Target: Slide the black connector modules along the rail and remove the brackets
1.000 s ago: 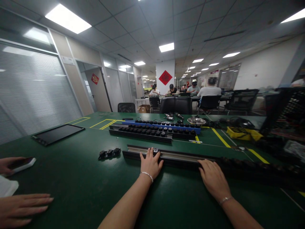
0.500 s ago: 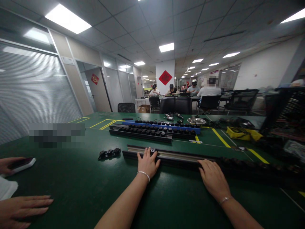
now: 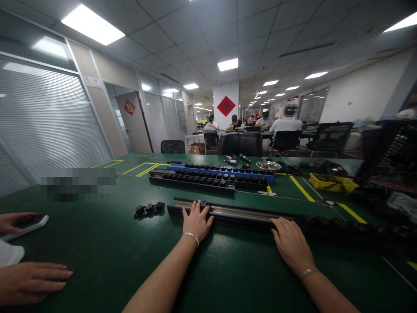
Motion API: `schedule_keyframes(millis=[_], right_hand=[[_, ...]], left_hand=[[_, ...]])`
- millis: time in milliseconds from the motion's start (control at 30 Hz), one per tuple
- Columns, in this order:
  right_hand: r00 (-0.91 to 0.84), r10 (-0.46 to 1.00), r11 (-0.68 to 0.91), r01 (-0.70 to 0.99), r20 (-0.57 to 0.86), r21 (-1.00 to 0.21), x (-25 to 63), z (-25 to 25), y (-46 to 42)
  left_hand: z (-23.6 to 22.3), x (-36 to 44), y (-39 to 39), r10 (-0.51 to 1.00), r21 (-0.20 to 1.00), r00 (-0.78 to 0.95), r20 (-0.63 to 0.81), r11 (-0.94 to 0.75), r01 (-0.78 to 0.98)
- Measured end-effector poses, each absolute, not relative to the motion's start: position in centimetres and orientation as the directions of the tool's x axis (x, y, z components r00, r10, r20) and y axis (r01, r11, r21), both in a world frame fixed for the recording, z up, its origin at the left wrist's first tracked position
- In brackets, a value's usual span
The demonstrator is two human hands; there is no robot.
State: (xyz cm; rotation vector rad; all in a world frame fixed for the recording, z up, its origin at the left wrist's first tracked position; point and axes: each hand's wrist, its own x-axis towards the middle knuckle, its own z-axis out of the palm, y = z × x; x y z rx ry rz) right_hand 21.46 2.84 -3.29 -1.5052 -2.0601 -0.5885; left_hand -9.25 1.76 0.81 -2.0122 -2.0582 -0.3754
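A long black rail (image 3: 241, 215) lies across the green table (image 3: 107, 243) in front of me. My left hand (image 3: 194, 222) rests on the rail near its left end, fingers spread, fingertips against a small black socket part (image 3: 203, 203) sitting in the rail. My right hand (image 3: 291, 243) lies flat on the rail further right, fingers stretched out. The rail's right part carries several black parts (image 3: 339, 224). A short group of black socket parts (image 3: 150, 209) lies loose on the table left of the rail.
Two more rails filled with black parts, one black (image 3: 195, 180) and one blue (image 3: 224, 170), lie further back, with a metal bowl (image 3: 268, 165) and a yellow object (image 3: 329, 181). Another person's hands (image 3: 31, 282) and a phone (image 3: 28, 224) are at the left. Seated people work in the background.
My left hand has slid leftwards along the rail, with the small black part at its fingertips moving left too. My right hand has stayed put.
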Motion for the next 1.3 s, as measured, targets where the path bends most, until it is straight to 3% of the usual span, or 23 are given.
schedule_keyframes(millis=[1300], right_hand=[[-0.249, 0.727, 0.289, 0.956, 0.640, 0.044, 21.6, -3.6, 3.1]], left_hand=[[0.7, -13.9, 2.2, 0.943, 0.009, -0.091, 0.320, 0.092, 0.996]])
